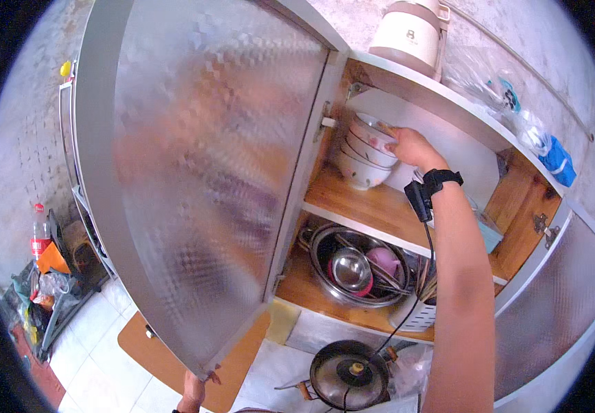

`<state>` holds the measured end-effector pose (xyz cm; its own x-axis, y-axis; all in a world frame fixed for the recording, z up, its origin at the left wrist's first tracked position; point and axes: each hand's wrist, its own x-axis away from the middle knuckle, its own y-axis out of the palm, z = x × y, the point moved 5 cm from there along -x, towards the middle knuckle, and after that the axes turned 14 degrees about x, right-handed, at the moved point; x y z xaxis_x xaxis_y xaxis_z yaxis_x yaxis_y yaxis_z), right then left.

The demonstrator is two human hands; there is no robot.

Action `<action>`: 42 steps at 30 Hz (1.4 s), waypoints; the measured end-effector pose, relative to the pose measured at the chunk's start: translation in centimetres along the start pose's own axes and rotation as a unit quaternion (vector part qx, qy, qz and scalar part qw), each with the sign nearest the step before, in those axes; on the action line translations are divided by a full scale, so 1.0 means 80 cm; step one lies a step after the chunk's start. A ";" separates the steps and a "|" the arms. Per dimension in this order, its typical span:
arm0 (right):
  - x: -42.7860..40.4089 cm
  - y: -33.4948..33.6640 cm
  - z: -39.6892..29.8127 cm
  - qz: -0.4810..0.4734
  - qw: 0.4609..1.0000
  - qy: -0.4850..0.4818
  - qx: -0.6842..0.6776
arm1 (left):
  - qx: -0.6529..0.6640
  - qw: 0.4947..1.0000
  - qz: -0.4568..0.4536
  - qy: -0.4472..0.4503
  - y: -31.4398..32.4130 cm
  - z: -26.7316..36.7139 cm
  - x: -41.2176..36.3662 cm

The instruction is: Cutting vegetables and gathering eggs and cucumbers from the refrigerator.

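Note:
Inside the wall cabinet, my right hand [413, 147] pinches the rim of the uppermost of several nested white bowls [367, 175]. The top bowl [372, 135] bears pink flower marks and sits tilted in the stack. The stack stands on the upper wooden shelf [328, 191], at its left end. A black wrist strap with a small device and a cable [429, 240] is on my right wrist. Low in the view, my left hand [194, 390] holds the bottom corner of the swung-out cabinet door [204, 180], whose patterned glass blurs what lies behind it.
On the lower shelf are a steel pot [323, 273] with bowls inside and a white slotted holder [416, 316] with chopsticks. Below stands a lidded wok [349, 377]. A large flask [406, 33] and plastic bags [483, 77] rest on top. The right door [561, 299] hangs open.

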<state>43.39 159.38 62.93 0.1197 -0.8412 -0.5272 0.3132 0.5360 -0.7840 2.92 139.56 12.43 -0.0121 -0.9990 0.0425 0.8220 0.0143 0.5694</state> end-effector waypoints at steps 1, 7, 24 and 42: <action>-0.010 0.012 0.005 -0.082 0.996 0.000 0.029 | 0.010 1.000 -0.011 -0.012 -0.003 -0.005 0.000; -0.016 -0.003 0.001 -0.072 0.996 -0.013 -0.046 | 0.034 0.998 0.015 -0.043 -0.062 -0.053 -0.010; -0.002 -0.040 -0.001 0.143 0.988 -0.015 0.057 | -0.026 0.998 -0.031 -0.038 -0.051 -0.042 -0.008; 0.226 -0.144 0.005 0.226 0.964 -0.035 0.134 | -0.168 0.976 -0.134 -0.028 0.006 -0.013 0.022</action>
<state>42.31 137.96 62.53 0.3608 -0.5345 -0.7643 0.4455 0.8187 -0.3623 3.88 137.77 11.96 -0.2755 -0.9611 -0.0207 0.9254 -0.2710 0.2649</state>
